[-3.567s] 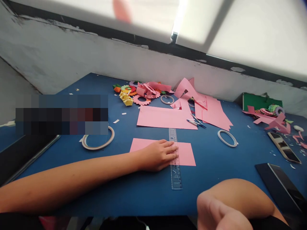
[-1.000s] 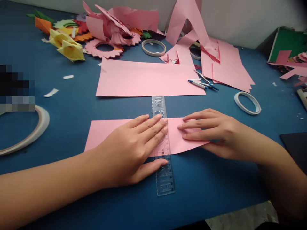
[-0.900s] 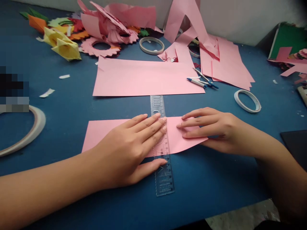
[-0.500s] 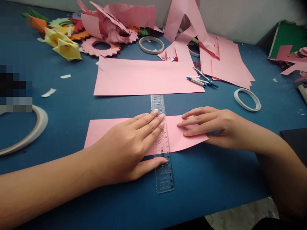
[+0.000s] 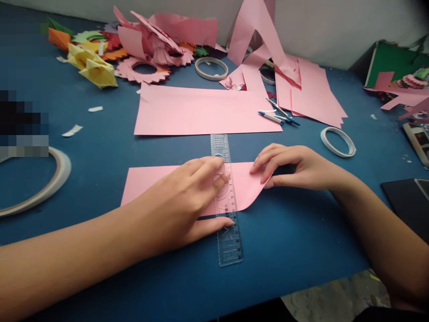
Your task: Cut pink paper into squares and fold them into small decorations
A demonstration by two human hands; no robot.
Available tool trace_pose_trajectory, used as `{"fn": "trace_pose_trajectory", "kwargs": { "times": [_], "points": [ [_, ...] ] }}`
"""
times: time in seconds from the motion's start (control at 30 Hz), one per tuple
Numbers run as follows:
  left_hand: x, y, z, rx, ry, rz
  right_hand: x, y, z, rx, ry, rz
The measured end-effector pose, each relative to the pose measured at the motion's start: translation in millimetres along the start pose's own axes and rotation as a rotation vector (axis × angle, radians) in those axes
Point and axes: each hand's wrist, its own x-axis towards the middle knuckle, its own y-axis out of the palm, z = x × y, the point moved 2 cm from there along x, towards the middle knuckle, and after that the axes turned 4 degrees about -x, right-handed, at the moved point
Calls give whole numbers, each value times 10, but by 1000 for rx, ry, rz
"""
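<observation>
A clear plastic ruler (image 5: 230, 243) lies upright in view across a strip of pink paper (image 5: 150, 181). Across the ruler's middle, my left hand (image 5: 191, 201) holds it down, fingers bent on its upper half and thumb on its lower part. The strip's right end is pinched between the thumb and fingers of my right hand (image 5: 291, 167). That end curls up off the table, its lower right corner lifted. My left hand and forearm cover part of the strip.
Beyond the ruler lies a larger pink sheet (image 5: 201, 112) with a pen and a compass (image 5: 284, 114) on its right end. Tape rolls (image 5: 338, 142) stand around the blue table (image 5: 284, 250). Paper flowers (image 5: 94, 67) and pink cutouts crowd the back. A phone (image 5: 415, 143) is far right.
My right hand has closed on the strip's right end and curled it upward and inward. The fingers of my left hand have bent more on the ruler. The view has shifted slightly.
</observation>
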Motion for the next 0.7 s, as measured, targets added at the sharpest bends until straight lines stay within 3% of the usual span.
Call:
{"fn": "trace_pose_trajectory", "kwargs": {
  "times": [0.23,0.7],
  "points": [
    [22,-2,-15,48,14,-13,117,57,-16,55,67,-94],
    [68,-61,-37,115,-6,120,480,140,-13,180,206,-167]
  ]
}}
